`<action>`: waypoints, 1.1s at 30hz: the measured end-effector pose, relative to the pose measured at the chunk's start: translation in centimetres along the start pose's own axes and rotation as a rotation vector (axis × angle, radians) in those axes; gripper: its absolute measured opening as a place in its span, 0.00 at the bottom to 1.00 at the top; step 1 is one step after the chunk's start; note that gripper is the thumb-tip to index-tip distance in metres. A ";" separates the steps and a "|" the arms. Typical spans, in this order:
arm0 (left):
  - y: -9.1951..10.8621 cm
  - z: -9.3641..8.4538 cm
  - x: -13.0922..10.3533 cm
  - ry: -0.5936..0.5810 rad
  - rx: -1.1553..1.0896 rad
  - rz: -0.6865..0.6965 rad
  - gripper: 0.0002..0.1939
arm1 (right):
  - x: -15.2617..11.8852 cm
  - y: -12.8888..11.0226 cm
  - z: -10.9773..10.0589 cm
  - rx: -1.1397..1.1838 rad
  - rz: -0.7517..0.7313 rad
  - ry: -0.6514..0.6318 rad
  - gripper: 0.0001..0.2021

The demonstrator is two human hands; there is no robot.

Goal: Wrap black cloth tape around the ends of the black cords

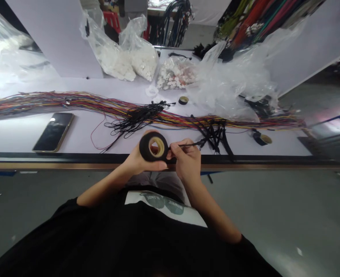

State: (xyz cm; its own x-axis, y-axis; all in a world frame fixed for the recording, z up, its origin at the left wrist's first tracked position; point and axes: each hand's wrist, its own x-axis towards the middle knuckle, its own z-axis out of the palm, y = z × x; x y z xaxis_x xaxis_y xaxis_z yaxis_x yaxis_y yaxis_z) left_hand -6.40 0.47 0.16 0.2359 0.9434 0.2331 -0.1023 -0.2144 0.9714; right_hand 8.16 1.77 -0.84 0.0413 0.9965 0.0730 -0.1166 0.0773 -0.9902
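Two hands close together at the bench edge [245,167] | left hand [135,159] clamped round black tape roll [144,148] | right hand [189,161] pinching thin black cable [191,145] beside it | multicoloured wire bundle [103,105] beyond | apparently tape-wrapping; calls for steady tension

**Black tape roll [144,147] and thin dark cable [192,144] at the counter [20,136]'s front edge**

The thick, round tape roll, its core yellowish, is in the left hand [142,156], open hole facing up to the camera. The thin dark cable, pinched in the right hand [188,159], runs rightward, roughly parallel to that edge.
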 end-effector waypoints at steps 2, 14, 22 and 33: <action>0.2 -0.5 -0.4 -0.129 0.245 0.125 0.31 | 0.5 0.2 -0.1 0.010 0.032 -0.007 0.09; -1.8 0.7 1.2 0.148 0.553 0.123 0.04 | 0.4 -1.1 -0.8 -0.364 -0.210 -0.150 0.03; -1.2 0.8 0.7 0.274 0.022 -0.029 0.16 | 0.3 -1.2 -0.7 -0.438 -0.349 -0.111 0.04; -0.7 -0.2 0.5 -0.043 -0.114 -0.148 0.20 | 0.4 -0.4 -0.3 -0.103 -0.022 -0.054 0.09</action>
State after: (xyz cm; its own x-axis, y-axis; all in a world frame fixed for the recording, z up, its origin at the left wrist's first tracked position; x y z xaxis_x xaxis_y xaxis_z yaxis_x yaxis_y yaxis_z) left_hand -6.44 1.16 -0.41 0.2972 0.9503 0.0923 -0.1720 -0.0417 0.9842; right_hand 8.49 2.10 -0.48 -0.0113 0.9951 0.0987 -0.0133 0.0986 -0.9950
